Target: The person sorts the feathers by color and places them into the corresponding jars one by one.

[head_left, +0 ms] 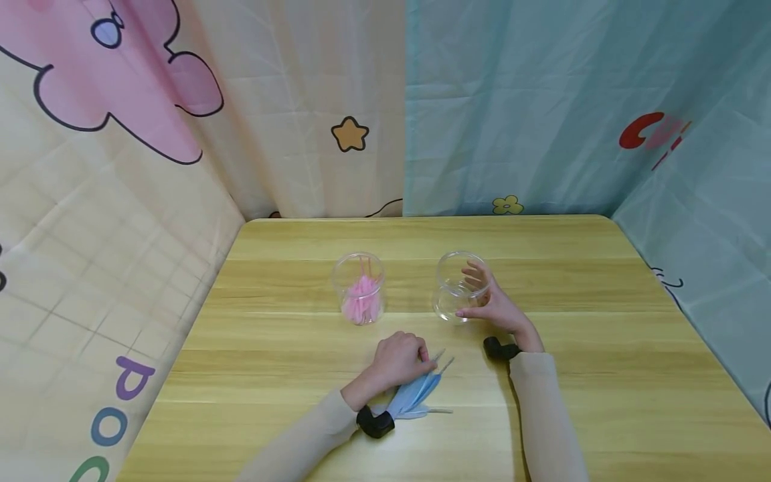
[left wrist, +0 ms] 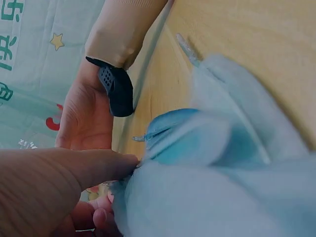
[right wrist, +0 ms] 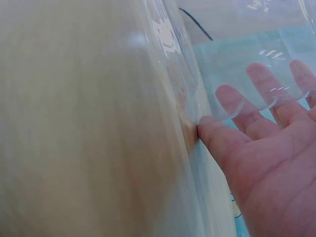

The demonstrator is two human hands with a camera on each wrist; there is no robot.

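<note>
Low over the table, my left hand (head_left: 400, 360) pinches a pale blue feather (left wrist: 197, 197) between thumb and fingers. More blue feathers (head_left: 415, 406) lie beneath that hand, their quill tips pointing right and away. An upright clear cup (head_left: 447, 305) with nothing inside stands farther back. My right hand (head_left: 498, 306) holds this cup from its right side, thumb low at the base and fingers along the far wall; in the right wrist view the fingertips (right wrist: 228, 97) show through the plastic.
Left of the held cup stands a second clear cup (head_left: 340, 280) with several pink feathers (head_left: 363, 304) in it. The wooden table (head_left: 602, 402) ends at the back against printed curtains (head_left: 512, 100), which also hang along both sides.
</note>
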